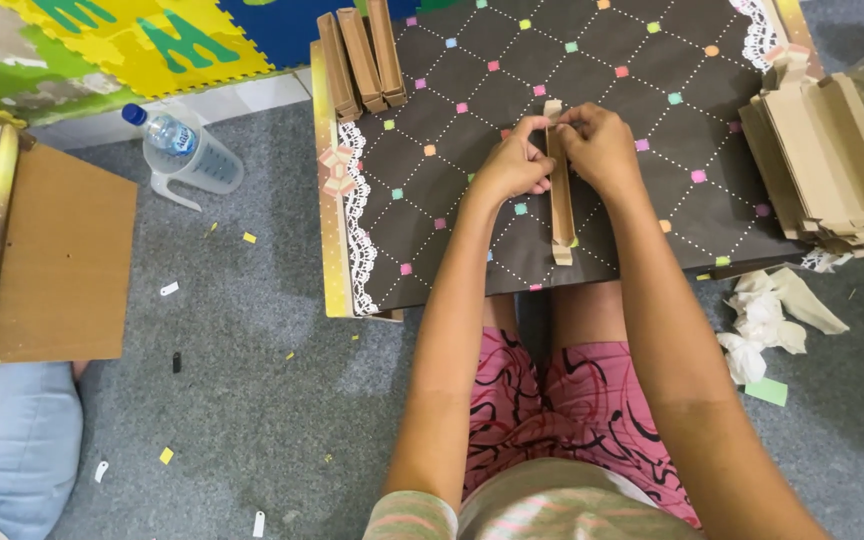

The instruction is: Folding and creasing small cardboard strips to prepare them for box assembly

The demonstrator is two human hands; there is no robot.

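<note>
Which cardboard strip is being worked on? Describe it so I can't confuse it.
On the dark quilted-pattern board, find the long folded cardboard strip at its centre. The left hand and right hand pinch its far end; the other strips lie untouched at the board's corner.

Soft, even daylight fills the scene from above, with no glare and no blown highlights. Faint, diffuse shadows sit beneath the left hand (512,165) and right hand (602,150) on the dark quilted board (452,200), and under the clear plastic jug (197,165) on the grey carpet (252,400). Focus holds sharp across the centre. The wide lens bows straight edges near the corners, and the pale blue cushion (12,440) at lower left looks slightly soft.
</note>
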